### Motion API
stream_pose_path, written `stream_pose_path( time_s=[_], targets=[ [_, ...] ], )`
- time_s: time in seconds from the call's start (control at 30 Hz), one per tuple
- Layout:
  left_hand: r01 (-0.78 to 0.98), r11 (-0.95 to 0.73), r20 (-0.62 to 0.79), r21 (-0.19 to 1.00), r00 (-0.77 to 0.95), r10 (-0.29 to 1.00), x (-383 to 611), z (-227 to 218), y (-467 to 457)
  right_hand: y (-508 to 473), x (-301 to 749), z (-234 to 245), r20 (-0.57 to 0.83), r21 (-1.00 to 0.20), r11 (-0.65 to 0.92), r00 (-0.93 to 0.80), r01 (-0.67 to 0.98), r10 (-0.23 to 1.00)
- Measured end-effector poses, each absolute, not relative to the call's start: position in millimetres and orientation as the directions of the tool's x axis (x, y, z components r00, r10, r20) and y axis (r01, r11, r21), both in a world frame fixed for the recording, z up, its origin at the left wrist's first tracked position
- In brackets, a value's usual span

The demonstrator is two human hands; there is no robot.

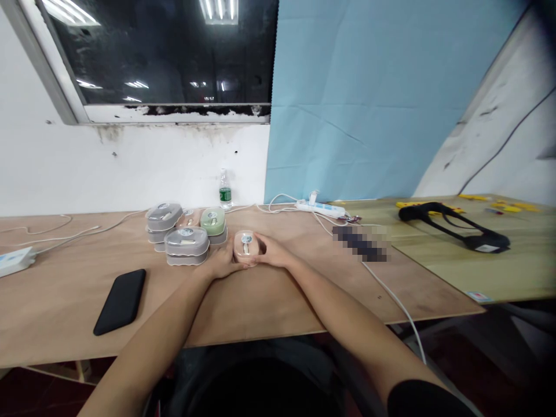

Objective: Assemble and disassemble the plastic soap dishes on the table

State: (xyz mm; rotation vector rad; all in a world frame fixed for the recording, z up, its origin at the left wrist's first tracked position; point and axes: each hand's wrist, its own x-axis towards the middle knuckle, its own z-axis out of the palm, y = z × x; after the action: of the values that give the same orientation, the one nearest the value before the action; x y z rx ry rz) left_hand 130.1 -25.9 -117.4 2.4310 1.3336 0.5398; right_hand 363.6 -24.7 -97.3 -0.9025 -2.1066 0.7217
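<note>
A pink box (246,246) is held upright at the table (269,313) between the left hand (222,262) and the right hand (273,252). Both forearms are stretched forward over the near edge and are angled inward, so that a wide V is formed with the box at its tip. The left side of the box is cupped by the left hand, whose thumb is laid low along the near face; its farther fingers are partly hidden. The right side is clasped by the right hand, with the fingers curved toward the far side and the thumb pressed near the front. Each hand is opened about as far as the box requires; how firmly it is squeezed cannot be told. Just left of the left hand, a grey box (186,246) is seen in front, with a green box (212,222) placed behind it. A black phone (120,301) is laid beyond the left forearm, and a bottle (225,192) is stood by the wall (174,168).
</note>
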Motion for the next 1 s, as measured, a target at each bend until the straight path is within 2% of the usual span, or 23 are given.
stream_pose_path(
  time_s=[0.1,0.27,0.43,0.5,0.6,0.7,1.0],
  targets=[
    [0.71,-0.523,0.199,0.472,0.492,0.847,130,-118,-26,-20,366,-103,0.382,-0.735,0.552,-0.433,0.393,0.817],
    [0.681,-0.532,0.222,0.503,0.493,0.841,131,-115,-28,-3,374,-111,0.326,-0.864,0.389,-0.232,0.32,0.916],
    [0.697,-0.523,0.199,0.491,0.495,0.846,132,-112,-31,15,386,-108,0.106,-0.984,0.095,0.062,0.153,0.992],
    [0.709,-0.51,0.182,0.487,0.489,0.853,132,-111,-32,18,393,-107,0.049,-0.997,0.04,0.148,0.067,0.988],
    [0.683,-0.526,0.207,0.507,0.496,0.843,132,-108,-34,17,399,-106,0.081,-0.997,0.077,0.27,0.027,0.959],
    [0.651,-0.554,0.236,0.518,0.514,0.825,132,-106,-36,14,399,-109,0.163,-0.986,0.145,0.321,0.08,0.933],
    [0.732,-0.541,0.169,0.414,0.523,0.836,132,-110,-34,20,404,-120,0.322,-0.894,0.185,0.298,0.407,0.899]
  ],
)
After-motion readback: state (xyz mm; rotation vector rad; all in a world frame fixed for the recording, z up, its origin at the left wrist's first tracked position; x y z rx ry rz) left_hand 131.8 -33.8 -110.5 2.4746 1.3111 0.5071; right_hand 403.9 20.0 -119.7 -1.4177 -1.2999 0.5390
